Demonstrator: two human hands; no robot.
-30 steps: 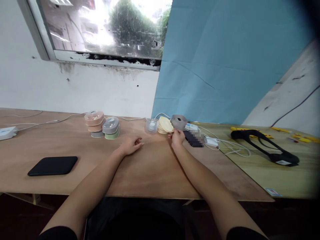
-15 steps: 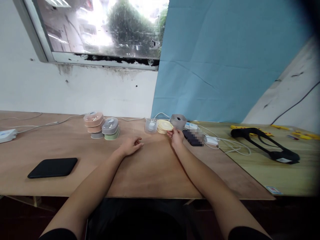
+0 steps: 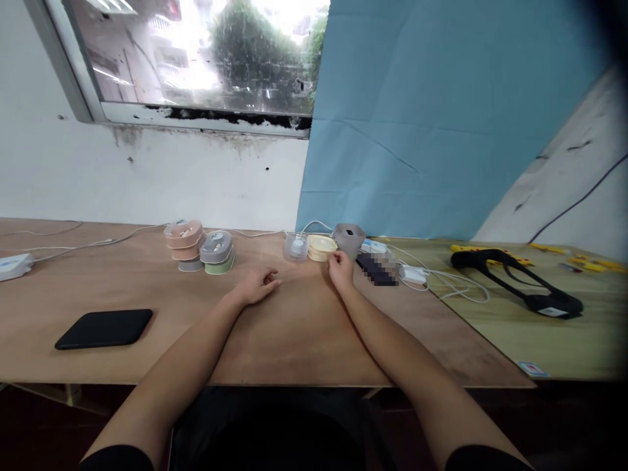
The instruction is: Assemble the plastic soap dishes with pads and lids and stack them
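Your right hand (image 3: 340, 269) pinches the edge of a thin yellow lid (image 3: 321, 246); it looks light, stiff, slippery. Left hand (image 3: 258, 286) rests loosely open on the tabletop (image 3: 294, 327).

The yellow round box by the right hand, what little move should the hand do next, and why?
Probably close the fingertips on the yellow round box and lift it. The right hand already touches its edge, while the left hand rests open on the table.
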